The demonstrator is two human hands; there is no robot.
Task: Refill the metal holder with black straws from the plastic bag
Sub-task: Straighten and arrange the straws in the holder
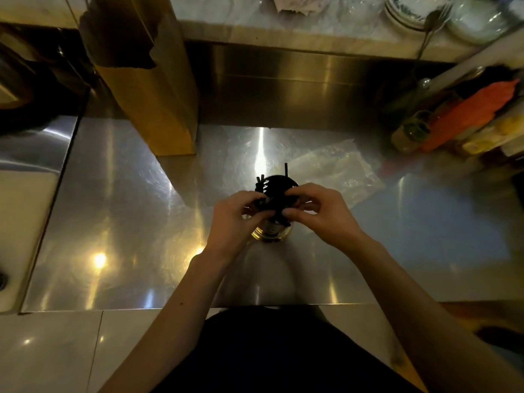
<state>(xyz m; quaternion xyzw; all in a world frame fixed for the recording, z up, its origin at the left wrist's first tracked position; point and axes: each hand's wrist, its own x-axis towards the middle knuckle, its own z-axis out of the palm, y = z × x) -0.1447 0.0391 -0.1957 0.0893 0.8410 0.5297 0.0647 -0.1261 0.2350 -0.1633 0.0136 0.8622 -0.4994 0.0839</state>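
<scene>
A wide stainless steel counter (119, 222) is filling the view, shining under dim warm light, with a steel back wall and a marble shelf behind it. On the shelf at the far right, stacked plates (408, 9) are standing. A tall brown paper bag (147, 89) is standing upright at the back left of the counter, and at the right edge some bottles and an orange object (470, 114) are lying blurred.

A clear plastic bag (334, 168) is lying flat on the counter, just behind and to the right of the hands. It is looking flat and nearly empty; I cannot tell if any straws are remaining inside.

The metal holder (270, 232) is standing upright in the middle of the counter, near the person. Only its lower shiny part is showing below the hands. The black straws (276, 191) are standing in it as a dark bundle, with a few ends sticking out above the others at the far side.

The left hand (236, 219) and the right hand (320, 212) are both curling around the tops of the straws from each side, with fingers and thumbs closing on the bundle.

In my judgement the task is almost finishing: the straws are already sitting in the holder, and what is left is to press them down evenly and let go.
</scene>
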